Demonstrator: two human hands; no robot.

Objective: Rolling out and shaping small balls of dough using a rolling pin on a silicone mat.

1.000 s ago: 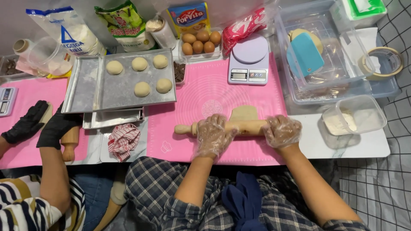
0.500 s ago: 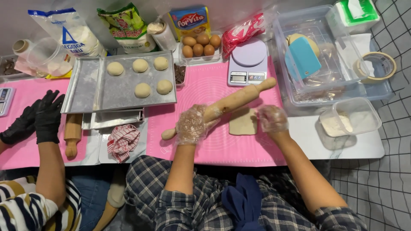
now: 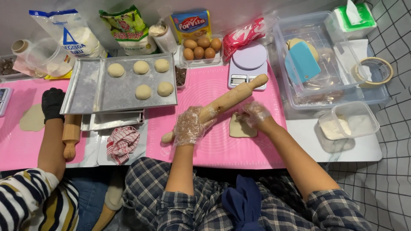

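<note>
Here, a flattened piece of dough (image 3: pixel 240 127) lying on the pink silicone mat (image 3: pixel 205 141), just below the kitchen scale (image 3: pixel 247 64). Pinched at its upper edge by the right hand (image 3: pixel 255 114), plastic-gloved, fingers drawn together on it. Held slantwise above the mat, a wooden rolling pin (image 3: pixel 222 104), gripped near its lower end by the left hand (image 3: pixel 189 125), gloved too, fingers curled around the wood. Beside, to the left, a metal baking tray (image 3: pixel 83 92) bearing five dough balls (image 3: pixel 143 91); behind, a carton of eggs (image 3: pixel 201 48). Further left, a co-worker's black-gloved hand (image 3: pixel 53 103) beside another rolling pin (image 3: pixel 71 134).
</note>
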